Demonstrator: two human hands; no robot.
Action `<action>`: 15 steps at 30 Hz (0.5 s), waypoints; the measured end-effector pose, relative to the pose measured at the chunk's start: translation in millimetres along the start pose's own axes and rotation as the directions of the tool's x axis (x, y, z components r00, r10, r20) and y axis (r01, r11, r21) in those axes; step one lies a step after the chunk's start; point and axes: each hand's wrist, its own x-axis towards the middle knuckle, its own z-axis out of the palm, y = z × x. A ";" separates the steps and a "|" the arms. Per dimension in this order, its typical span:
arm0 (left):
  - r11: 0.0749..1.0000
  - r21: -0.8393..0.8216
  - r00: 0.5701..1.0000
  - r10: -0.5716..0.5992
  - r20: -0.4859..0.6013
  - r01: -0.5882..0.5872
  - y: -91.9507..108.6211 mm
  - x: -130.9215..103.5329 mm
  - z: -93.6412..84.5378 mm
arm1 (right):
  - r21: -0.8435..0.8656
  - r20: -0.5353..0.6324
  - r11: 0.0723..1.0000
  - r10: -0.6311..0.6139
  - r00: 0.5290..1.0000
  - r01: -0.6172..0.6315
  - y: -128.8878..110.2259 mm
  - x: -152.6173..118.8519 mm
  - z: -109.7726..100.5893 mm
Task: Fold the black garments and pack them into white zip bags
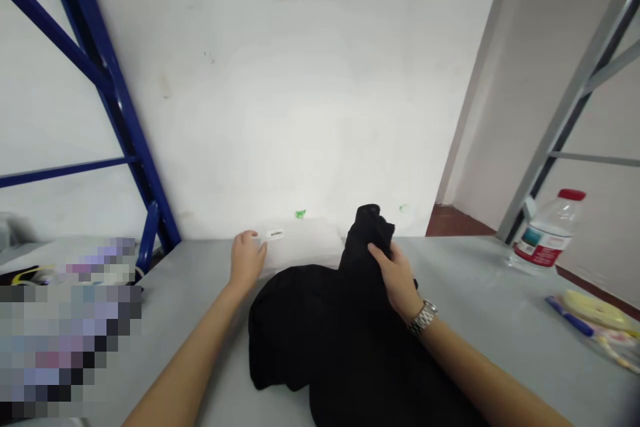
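Observation:
A black cloth garment (310,327) lies bunched on the grey tabletop (460,300) in front of me. My right hand (397,277), with a metal watch (424,317) on its wrist, is closed on a raised, gathered part of the garment. At the back, my left hand (247,257) is curled over the left end of a white, flat package (300,243) with a small printed label (275,234). The garment covers the package's front edge. I cannot tell what the package contains.
To the right stands a clear bottle with a red cap (547,233). A blue pen (570,317) and a yellow roll (597,309) lie nearer. Blue metal framing (123,107) rises at left, beside partly blurred items (65,340). Behind is a white wall (300,93).

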 end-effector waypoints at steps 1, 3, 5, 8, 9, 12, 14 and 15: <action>1.000 0.000 1.000 0.027 -0.001 -0.027 4.2 -7.0 2.0 | -0.018 0.038 0.999 0.036 0.999 -0.035 6.7 -2.8 0.7; 0.997 -0.016 0.995 0.070 0.066 -0.069 17.4 -25.4 10.2 | -0.040 0.118 0.998 0.054 0.992 -0.050 10.4 -10.4 3.0; 0.993 -0.095 0.965 0.098 0.242 -0.077 33.5 -48.5 22.5 | -0.040 0.243 0.999 0.042 0.969 -0.033 4.9 -18.7 6.7; 0.951 -0.303 0.831 0.123 0.543 0.057 53.8 -83.6 39.4 | -0.029 0.444 0.997 0.075 0.893 -0.069 -4.9 -29.2 12.8; 0.935 -0.335 0.797 0.114 0.593 0.115 58.4 -92.5 42.6 | -0.031 0.483 0.997 0.082 0.872 -0.076 -6.1 -31.6 14.2; 0.923 -0.318 0.782 0.031 0.622 0.216 65.3 -105.7 43.9 | -0.046 0.508 0.999 0.046 0.860 -0.026 -3.9 -34.4 15.5; 0.912 -0.311 0.789 -0.022 0.614 0.268 64.6 -104.1 41.0 | -0.059 0.493 0.998 0.017 0.870 0.013 -1.8 -33.0 14.6; 0.904 -0.312 0.800 -0.053 0.597 0.292 62.7 -101.3 39.7 | -0.062 0.463 0.998 0.005 0.887 0.027 -1.4 -31.7 13.8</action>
